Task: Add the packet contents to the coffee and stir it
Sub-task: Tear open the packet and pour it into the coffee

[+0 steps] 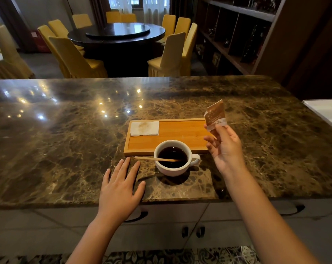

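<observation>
Holding the brown packet up in my right hand, fingers pinched on its lower end, above the wooden tray's right edge. Left hand flat & open on marble counter, w/ nothing in it. Coffee cup just beside it, wooden stirrer resting across the rim, tip in the coffee.

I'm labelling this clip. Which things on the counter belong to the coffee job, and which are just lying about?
For the job:
packet, held in the right hand
cup of coffee
stir stick, resting in the cup

Lying about:
wooden tray
stained napkin on the tray

The left hand lies flat on the counter, empty.
</observation>
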`<state>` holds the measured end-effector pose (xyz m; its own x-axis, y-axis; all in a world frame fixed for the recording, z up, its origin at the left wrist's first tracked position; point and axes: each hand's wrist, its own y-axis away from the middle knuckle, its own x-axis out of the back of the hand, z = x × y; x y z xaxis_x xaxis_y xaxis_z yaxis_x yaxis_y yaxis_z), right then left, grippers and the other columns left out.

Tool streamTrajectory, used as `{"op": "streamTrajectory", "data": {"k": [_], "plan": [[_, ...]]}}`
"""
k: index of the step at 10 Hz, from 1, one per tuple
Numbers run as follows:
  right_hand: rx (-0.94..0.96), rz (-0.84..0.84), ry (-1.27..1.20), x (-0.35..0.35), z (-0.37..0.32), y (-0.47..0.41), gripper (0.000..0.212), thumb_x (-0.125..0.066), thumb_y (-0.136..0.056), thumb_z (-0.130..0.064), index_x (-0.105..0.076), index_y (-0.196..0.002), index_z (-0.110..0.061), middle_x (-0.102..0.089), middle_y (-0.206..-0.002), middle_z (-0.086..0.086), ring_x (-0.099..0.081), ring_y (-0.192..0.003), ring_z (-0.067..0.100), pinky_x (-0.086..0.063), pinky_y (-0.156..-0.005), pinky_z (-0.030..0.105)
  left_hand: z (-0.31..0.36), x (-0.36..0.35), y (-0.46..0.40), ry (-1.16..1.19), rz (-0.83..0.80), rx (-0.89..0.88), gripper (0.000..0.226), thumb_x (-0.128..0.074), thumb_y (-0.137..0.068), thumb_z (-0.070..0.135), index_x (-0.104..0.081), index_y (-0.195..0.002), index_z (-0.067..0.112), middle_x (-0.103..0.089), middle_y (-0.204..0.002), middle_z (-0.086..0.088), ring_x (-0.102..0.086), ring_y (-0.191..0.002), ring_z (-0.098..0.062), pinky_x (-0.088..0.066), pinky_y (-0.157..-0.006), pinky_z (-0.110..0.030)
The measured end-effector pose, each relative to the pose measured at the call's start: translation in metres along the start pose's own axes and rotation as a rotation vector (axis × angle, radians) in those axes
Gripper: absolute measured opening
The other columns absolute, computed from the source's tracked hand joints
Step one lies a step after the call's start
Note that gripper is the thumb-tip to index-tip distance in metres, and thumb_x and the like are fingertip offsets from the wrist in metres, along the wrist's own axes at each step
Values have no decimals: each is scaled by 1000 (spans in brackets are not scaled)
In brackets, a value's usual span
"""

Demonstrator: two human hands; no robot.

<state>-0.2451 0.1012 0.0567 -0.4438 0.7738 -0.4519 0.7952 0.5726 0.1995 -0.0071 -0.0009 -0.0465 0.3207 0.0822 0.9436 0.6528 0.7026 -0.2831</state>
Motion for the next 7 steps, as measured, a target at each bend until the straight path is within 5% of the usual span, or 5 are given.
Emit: {"op": "streamTrajectory", "data": {"k": [2,4,7], "plan": [[33,79,121,5,-3,-13,9,-60,-87,-14,-63,-95,-14,-65,-79,1,-53,-57,6,-46,-47,15,0,0,0,8,-1,-2,59,-26,-89,53,-36,-139,23,-34,-146,-9,-22,-135,-22,-19,-107,-52],[189,177,739,9,0,-46,16,-65,-82,-16,-63,-98,-13,-67,-92,3,-56,-65,7,-46,-56,22,0,1,0,15,-5,1,59,-26,-89,53,-37,-139,23,-34,-145,-10,-22,-135,-22,-19,-107,-52],[268,291,1132,6,17,-82,20,-67,-81,-17,-61,-99,-11,-65,-105,10,-51,-84,15,-45,-65,30,1,2,0,17,-1,1,58,-28,-89,52,-38,-138,22,-36,-144,-10,-24,-134,-22,-21,-106,-53]]}}
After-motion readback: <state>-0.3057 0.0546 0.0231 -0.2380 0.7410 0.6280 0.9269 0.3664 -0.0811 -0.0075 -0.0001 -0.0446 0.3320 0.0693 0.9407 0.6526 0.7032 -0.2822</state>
